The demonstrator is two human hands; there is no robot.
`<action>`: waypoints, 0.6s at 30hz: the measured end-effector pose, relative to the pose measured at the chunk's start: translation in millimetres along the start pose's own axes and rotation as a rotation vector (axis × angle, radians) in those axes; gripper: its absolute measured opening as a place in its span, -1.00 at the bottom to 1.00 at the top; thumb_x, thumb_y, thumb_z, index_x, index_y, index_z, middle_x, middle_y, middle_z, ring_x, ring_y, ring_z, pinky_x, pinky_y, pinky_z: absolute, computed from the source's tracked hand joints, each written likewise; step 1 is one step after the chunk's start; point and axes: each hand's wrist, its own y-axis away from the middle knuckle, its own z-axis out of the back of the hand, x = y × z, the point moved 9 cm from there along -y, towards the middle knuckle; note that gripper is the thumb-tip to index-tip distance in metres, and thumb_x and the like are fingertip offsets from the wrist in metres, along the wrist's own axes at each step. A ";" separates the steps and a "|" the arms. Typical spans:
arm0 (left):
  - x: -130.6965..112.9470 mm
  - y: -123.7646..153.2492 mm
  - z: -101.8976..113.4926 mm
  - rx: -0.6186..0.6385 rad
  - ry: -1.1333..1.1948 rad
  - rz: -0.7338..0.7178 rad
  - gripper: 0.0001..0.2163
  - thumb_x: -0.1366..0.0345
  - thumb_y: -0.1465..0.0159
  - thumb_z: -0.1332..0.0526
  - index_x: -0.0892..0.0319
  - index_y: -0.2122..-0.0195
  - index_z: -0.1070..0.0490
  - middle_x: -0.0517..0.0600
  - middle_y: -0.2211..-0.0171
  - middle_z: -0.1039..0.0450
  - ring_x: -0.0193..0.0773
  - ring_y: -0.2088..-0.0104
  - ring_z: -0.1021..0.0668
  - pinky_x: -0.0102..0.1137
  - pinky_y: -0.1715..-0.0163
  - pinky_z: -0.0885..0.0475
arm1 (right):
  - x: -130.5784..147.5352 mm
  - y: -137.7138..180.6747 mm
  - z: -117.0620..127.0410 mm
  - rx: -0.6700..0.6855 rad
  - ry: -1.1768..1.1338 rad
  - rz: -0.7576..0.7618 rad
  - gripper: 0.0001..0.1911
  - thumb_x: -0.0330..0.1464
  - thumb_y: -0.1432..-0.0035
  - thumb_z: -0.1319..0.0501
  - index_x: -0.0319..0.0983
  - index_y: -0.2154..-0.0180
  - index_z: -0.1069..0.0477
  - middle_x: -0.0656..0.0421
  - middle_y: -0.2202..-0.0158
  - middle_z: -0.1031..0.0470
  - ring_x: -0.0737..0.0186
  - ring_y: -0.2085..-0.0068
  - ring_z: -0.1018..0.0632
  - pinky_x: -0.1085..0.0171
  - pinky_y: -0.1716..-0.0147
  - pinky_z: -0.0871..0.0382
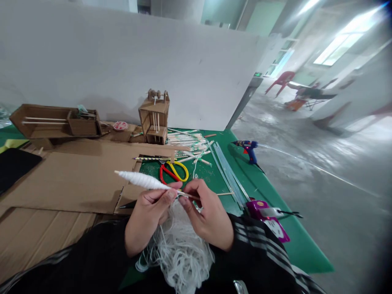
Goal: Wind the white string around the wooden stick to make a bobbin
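A thin wooden stick [225, 194] lies across both my hands, its left half thickly wound with white yarn [142, 179] in a tapered spindle shape. My left hand [150, 216] pinches it just where the winding narrows. Thumb and fingers of my right hand [206, 214] are closed on the bare stick and a strand of yarn. Beneath the hands hangs a loose, tangled heap of white yarn [183, 257]. Just beyond my fingers lie scissors [177, 171] with one red and one yellow handle.
Cardboard sheets [70, 175] cover the left of the green table [294, 245]. At the back stand a cardboard box model [154, 118] and a long cardboard tray [49, 118]. Wooden sticks [186, 141], clear glue sticks [225, 169], a blue glue gun [249, 150] and a purple item [266, 216] lie right.
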 end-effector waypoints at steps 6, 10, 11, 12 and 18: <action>-0.3 -0.1 0.0 0.000 0.004 0.000 -0.62 0.09 -0.16 -0.35 0.26 0.09 -0.57 -0.29 0.69 0.10 -0.53 0.66 0.06 -0.52 0.69 0.14 | 3.3 -1.3 -0.4 0.013 0.068 0.058 -0.81 -0.41 -0.35 0.01 -0.20 0.36 -0.24 0.21 0.44 -0.35 0.28 0.41 -0.38 0.31 0.41 -0.20; -2.4 0.4 1.5 -0.010 -0.005 -0.009 -0.60 0.08 -0.17 -0.35 0.26 0.07 -0.56 -0.29 0.69 0.11 -0.53 0.67 0.06 -0.52 0.69 0.14 | 1.8 -1.4 0.9 0.001 0.040 0.045 -0.93 -0.36 -0.30 -0.11 -0.20 0.27 -0.24 0.21 0.41 -0.37 0.29 0.41 -0.40 0.32 0.41 -0.21; -2.5 0.5 1.3 -0.007 -0.006 -0.009 -0.60 0.08 -0.17 -0.34 0.26 0.07 -0.56 -0.29 0.69 0.11 -0.53 0.67 0.06 -0.51 0.69 0.14 | 2.6 -1.4 0.8 0.001 0.045 0.054 -0.92 -0.36 -0.28 -0.12 -0.20 0.28 -0.23 0.21 0.42 -0.36 0.29 0.42 -0.39 0.32 0.42 -0.20; -2.5 0.6 0.9 -0.002 -0.006 -0.009 -0.60 0.09 -0.18 -0.34 0.26 0.07 -0.56 -0.29 0.69 0.11 -0.53 0.67 0.05 -0.51 0.69 0.14 | 3.9 -1.3 0.5 0.005 0.058 0.067 -0.91 -0.38 -0.29 -0.11 -0.20 0.30 -0.22 0.22 0.44 -0.35 0.30 0.44 -0.38 0.32 0.43 -0.19; -1.1 0.1 1.3 0.006 -0.012 -0.011 -0.63 0.09 -0.20 -0.33 0.25 0.08 -0.57 -0.29 0.70 0.10 -0.53 0.67 0.04 -0.51 0.69 0.13 | 4.9 -1.0 -1.6 0.032 0.074 0.073 -0.84 -0.38 -0.33 -0.04 -0.20 0.35 -0.24 0.22 0.46 -0.33 0.30 0.45 -0.36 0.31 0.43 -0.18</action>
